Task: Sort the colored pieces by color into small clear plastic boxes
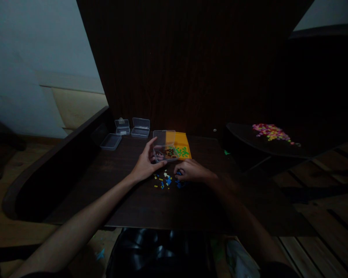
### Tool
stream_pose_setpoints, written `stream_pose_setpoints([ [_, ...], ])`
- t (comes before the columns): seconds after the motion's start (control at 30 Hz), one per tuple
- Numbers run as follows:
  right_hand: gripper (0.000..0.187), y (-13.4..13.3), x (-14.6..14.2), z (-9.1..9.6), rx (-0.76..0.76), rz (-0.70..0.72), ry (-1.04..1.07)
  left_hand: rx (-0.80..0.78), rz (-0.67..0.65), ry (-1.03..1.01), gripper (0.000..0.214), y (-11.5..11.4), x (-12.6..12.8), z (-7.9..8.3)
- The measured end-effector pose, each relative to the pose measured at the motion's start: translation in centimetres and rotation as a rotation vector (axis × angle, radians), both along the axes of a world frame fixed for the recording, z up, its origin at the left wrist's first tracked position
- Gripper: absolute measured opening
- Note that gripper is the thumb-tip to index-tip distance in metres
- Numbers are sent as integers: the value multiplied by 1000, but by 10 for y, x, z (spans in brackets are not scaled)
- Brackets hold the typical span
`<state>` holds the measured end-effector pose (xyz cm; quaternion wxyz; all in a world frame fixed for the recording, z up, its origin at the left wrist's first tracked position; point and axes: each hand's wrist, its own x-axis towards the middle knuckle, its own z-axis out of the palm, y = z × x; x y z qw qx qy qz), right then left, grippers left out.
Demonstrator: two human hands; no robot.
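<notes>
My left hand [146, 164] grips a clear plastic box [164, 160] by its left side, thumb along the near edge and fingers behind. The box's lid stands raised, and small dark brown pieces lie inside. Behind and to the right is a yellow tray [181, 137] with small green pieces [182, 151] on it. Just right of the box my right hand [188, 170] is closed, its fingertips curled down by small dark blue pieces [179, 184]; what they pinch is hidden. Between my hands lie scattered small blue, yellow and cream pieces [166, 179] on the dark tabletop [127, 204].
Two small clear boxes [140, 132] with raised lids and a shallow clear tray [111, 141] stand at the back left. A heap of pink, yellow and red pieces [272, 132] lies on a dark surface at right. A raised wooden side [60, 162] bounds the left.
</notes>
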<state>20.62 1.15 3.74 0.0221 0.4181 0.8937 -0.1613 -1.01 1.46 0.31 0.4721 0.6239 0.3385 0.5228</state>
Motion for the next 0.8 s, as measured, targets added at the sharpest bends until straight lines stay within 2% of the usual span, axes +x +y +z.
stream_pose_setpoints([
  [0.37,14,-2,-2,1,-40,5,44,2,-13,-7,96,2,-1,-4],
  [0.63,13,-6,12,27,-131,0,379,-8,-1,-2,96,1,0,-5],
  [0.8,14,4,8,44,-47,11,418,-34,-38,-4,95,-3,3,-2],
])
